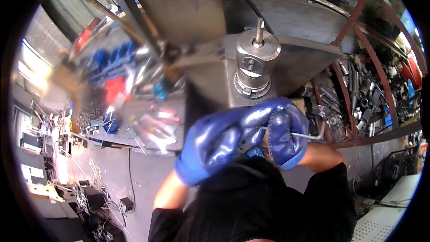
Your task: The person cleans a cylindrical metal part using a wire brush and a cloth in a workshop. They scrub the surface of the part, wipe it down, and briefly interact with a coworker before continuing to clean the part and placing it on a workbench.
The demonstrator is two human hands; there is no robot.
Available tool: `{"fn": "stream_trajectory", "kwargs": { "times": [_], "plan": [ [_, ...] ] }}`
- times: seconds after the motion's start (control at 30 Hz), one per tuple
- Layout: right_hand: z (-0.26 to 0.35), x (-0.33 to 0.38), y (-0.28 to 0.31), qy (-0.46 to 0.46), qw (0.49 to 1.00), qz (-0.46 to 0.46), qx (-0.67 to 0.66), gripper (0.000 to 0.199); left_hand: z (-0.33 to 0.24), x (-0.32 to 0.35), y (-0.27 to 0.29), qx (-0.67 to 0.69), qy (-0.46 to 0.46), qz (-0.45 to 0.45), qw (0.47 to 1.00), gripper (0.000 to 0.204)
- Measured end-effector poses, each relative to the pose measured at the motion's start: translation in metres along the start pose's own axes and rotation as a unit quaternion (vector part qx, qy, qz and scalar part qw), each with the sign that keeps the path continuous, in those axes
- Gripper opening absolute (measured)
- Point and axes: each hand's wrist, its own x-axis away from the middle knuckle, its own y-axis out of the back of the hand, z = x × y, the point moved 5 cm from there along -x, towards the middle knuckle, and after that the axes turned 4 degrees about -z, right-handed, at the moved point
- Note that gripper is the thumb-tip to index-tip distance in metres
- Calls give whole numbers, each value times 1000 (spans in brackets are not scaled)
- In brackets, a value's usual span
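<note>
Both my hands wear shiny blue coated gloves and are close together in front of my chest. My right hand (286, 136) is closed around a thin bent metal rod, an L-shaped hex key (313, 136); its short bent end sticks out to the right. Beside it, my left hand (219, 141) is curled with its fingers reaching toward the right one. A dark piece with small holes (245, 144) shows just below the left fingers; its kind is unclear. Beyond the hands stands a steel cylinder (257, 56) with a side opening and a shaft rising from its top.
At left, a workbench (174, 103) carries blue bins (112, 62), a red item and tools with red handles, blurred. On the right, a red-framed rack (376, 76) holds many metal parts. A cable (131, 179) and a small dark box (126, 204) lie on the floor.
</note>
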Motion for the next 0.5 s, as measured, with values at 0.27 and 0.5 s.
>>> {"fn": "stream_trajectory", "kwargs": {
  "times": [0.27, 0.5],
  "plan": [
    [-20, -12, -31, 102, 991, 74, -39, 29, 61, 78, 24, 83, 139, -97, 982, 25],
    [-5, -10, -15, 175, 977, 85, 84, 37, 51, 70, 42, 50, 193, -234, 952, 20]
  ]
}}
